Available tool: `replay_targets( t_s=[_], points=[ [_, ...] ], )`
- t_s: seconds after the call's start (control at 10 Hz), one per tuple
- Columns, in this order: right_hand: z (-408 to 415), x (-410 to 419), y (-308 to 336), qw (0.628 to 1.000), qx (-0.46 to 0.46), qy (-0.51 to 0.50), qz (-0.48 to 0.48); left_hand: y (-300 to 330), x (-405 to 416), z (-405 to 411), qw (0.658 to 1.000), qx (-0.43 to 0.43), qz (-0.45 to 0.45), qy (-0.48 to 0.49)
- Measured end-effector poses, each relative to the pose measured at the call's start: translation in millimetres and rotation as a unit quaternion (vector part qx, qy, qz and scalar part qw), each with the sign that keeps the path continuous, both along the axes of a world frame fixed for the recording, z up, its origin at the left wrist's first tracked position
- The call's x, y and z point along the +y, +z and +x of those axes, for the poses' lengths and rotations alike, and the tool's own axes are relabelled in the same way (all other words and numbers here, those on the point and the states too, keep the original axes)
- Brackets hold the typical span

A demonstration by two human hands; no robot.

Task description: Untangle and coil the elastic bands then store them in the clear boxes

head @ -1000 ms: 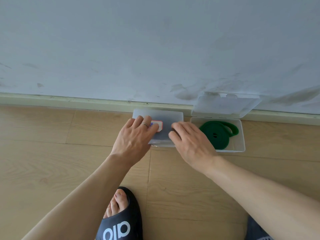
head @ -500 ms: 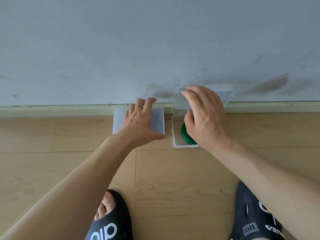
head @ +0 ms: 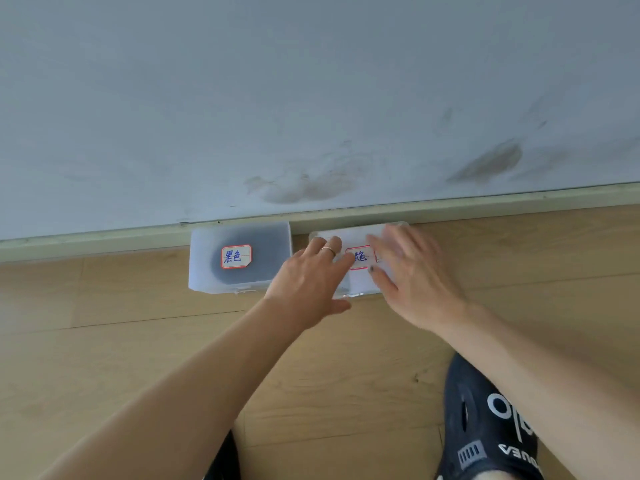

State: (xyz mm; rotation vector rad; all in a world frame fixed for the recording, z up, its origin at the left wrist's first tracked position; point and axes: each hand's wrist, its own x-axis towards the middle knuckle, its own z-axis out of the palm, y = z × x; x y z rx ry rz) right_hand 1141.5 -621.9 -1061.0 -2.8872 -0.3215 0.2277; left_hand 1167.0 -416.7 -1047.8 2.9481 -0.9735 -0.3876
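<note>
Right box: a clear box (head: 358, 284) is sitting on the floor with its lid down, its far edge against the skirting board. A red-bordered label (head: 360, 257) with blue handwriting is showing on the lid between the two hands; its contents are hidden by the hands and the frosted lid.
Left box: a second clear box (head: 239, 259) is standing just beside the first, to its left, with a narrow gap between them, also closed and backed against the skirting board. A dark shape is showing through its lid, too dim to identify. Its own label (head: 236, 256), red-bordered with blue characters, is lying near the middle of the lid.
Elastic bands: none is showing plainly; whether the dark shape in the left box is one cannot be told.
Left hand: the left hand (head: 308, 280) is lying palm down over the left part of the right box's lid, fingers (head: 330, 245) straight and close together, a ring (head: 328, 250) on one of them. It is gripping nothing.
Right hand: the right hand (head: 412, 271) is resting over the right part of the same lid, fingers (head: 398, 239) extended and slightly apart, the thumb lying toward the label. It is blurred; firm contact with the lid cannot be confirmed.
Floor: pale wooden floor (head: 104, 341) is carrying both boxes at its far edge.
Skirting board: a pale skirting board (head: 485, 204) is running along the foot of the wall.
Wall: a grey wall (head: 311, 98) is bearing dark smudges above the boxes.
Footwear: a dark slipper (head: 485, 427) with white lettering is showing at lower right, under the right forearm.
</note>
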Motion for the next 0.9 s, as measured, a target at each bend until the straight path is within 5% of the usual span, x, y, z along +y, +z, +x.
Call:
replay_targets(
  t_s=[0.1, 0.4, 0.6, 0.8, 0.9],
  points=[
    [-17, -13, -20, 0.993, 0.103, 0.029, -0.044, -12, -4, -5, 0.993, -0.082, 0.077, -0.041],
    [-7, 0, -36, 0.996, 0.014, 0.051, -0.073, -17, 5, 6, 0.993, -0.095, 0.062, -0.014],
    [0, 1, -30, 0.991, 0.055, 0.081, -0.092, -20, 12, 9, 0.991, -0.117, 0.055, -0.024],
    [9, 10, -2, 0.981, 0.125, 0.075, -0.129, -15, 21, 9, 0.996, -0.073, 0.054, -0.029],
    [25, 1, 31, 0.987, 0.073, 0.102, -0.104, 13, 24, 10, 0.998, 0.036, -0.008, 0.055]
  ],
)
